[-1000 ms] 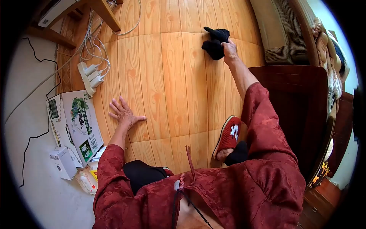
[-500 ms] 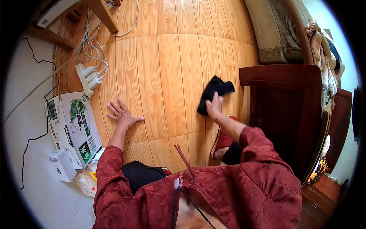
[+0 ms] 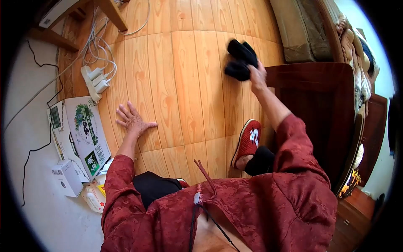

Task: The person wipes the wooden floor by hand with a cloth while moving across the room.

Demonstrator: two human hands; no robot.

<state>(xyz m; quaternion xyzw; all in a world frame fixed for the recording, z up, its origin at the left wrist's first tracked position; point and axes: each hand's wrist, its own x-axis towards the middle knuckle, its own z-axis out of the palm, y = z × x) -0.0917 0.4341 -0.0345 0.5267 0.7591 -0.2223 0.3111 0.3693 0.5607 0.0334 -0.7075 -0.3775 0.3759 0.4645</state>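
The person's right hand (image 3: pixel 257 77) gripped a bunched black cloth (image 3: pixel 241 52), which extended forward and left of its fingers, its long axis blurred. The left hand (image 3: pixel 134 122), well apart, spread flat on the orange wood-grain floor (image 3: pixel 184 84).

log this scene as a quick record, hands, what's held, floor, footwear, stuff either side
left hand: palm down, fingers spread, appears to rest on the floor
right hand: gripping black cloth
cloth contact with floor: unclear, cloth blurred
floor: wood-look planks
footwear: red slipper with white design
left side: power strip with white plugs, printed carton, small white box
right side: dark wooden panel
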